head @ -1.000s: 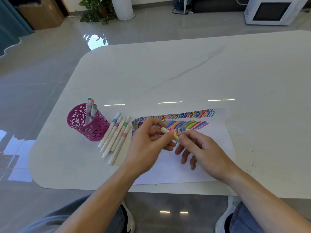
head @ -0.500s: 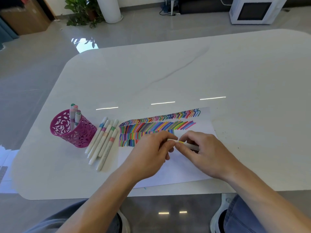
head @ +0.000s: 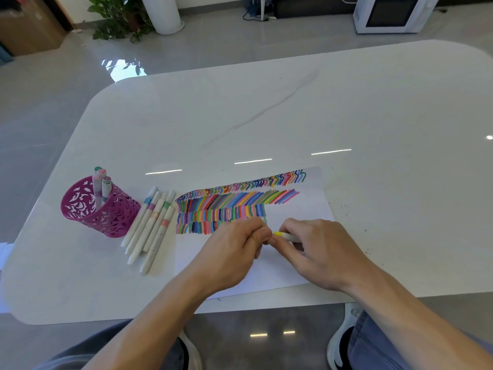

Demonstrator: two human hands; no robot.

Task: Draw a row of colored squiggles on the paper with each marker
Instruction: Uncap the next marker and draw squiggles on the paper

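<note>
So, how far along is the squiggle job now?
Done: two long rows and two shorter ones fill the top of the paper. In hand: both hands hold a yellow marker, left hand at its yellow end, right hand on the barrel. Left: the shorter rows stop mid-page; I cannot tell which markers, in the cup or beside it, are unused.

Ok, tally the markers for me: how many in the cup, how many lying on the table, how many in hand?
markers standing in the cup: 4 visible
markers lying beside the paper: 5
marker held between left hand and right hand: 1
Total: 10
</note>
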